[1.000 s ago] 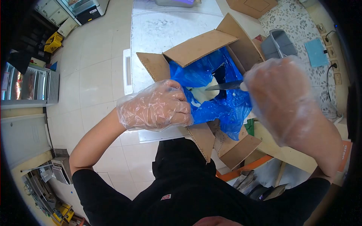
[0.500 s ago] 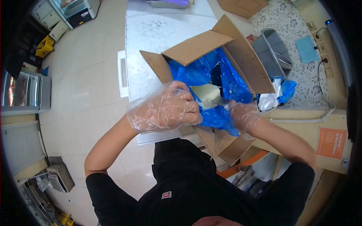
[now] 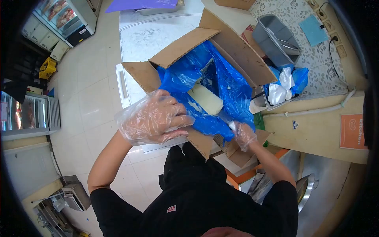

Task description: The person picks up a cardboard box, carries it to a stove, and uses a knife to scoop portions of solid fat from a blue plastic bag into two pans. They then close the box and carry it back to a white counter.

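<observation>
A pale yellow, butter-like block [image 3: 206, 99] lies inside the blue plastic liner [image 3: 235, 89] of an open cardboard box [image 3: 185, 48]. My left hand [image 3: 156, 118], in a clear plastic glove, is curled over the box's near left side, gripping its edge with the liner. In my gloved right hand [image 3: 244, 136], at the near right side, is a knife [image 3: 225, 117]. Its blade points toward the block's near end, and the handle is mostly hidden by the fingers. Pale smears cling to the liner around the block.
The box rests on a white freezer-like top [image 3: 146, 43]. A grey bin [image 3: 276, 43] stands to the right, with a tray of crumpled blue and silver bags [image 3: 282, 89] in front of it. A purple sheet [image 3: 142, 4] lies at the back.
The view has shifted, and the box appears further left. My right hand has drawn back toward me with the knife, and more of the block shows. My left hand keeps hold of the box edge.
</observation>
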### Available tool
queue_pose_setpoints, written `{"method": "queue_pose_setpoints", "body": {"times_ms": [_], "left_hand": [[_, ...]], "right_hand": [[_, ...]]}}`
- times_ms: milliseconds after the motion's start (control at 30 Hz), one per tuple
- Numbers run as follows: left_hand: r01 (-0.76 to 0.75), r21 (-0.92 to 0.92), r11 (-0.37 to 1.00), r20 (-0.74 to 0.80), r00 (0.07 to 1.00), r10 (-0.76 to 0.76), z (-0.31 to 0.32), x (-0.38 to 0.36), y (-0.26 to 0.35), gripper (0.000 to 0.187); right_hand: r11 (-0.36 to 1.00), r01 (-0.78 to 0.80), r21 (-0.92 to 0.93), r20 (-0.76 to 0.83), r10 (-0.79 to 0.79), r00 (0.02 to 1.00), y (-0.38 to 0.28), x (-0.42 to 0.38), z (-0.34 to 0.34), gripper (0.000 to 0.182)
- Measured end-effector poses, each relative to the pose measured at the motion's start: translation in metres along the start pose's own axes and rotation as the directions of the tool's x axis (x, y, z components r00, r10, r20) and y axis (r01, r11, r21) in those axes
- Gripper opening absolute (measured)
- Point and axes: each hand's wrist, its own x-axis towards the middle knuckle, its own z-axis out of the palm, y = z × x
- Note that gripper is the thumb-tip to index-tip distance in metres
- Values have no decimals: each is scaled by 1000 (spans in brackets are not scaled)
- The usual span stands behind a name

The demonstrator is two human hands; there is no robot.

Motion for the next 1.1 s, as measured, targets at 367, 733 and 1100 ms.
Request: {"method": "queue_pose_setpoints", "body": {"times_ms": [367, 733, 1100], "left_hand": [[149, 43, 988, -18, 989, -149, 11, -2, 14, 24], [243, 36, 969, -43, 970, -241, 17, -11, 37, 31], [376, 34, 926, -195, 911, -363, 12, 15, 52, 23]], "right_hand": [[999, -9, 39, 26, 8, 1000, 12, -6, 15, 36], [992, -85, 92, 9, 84, 996, -27, -39, -16, 42], [950, 168, 262, -170, -126, 977, -7, -11, 14, 37]]}}
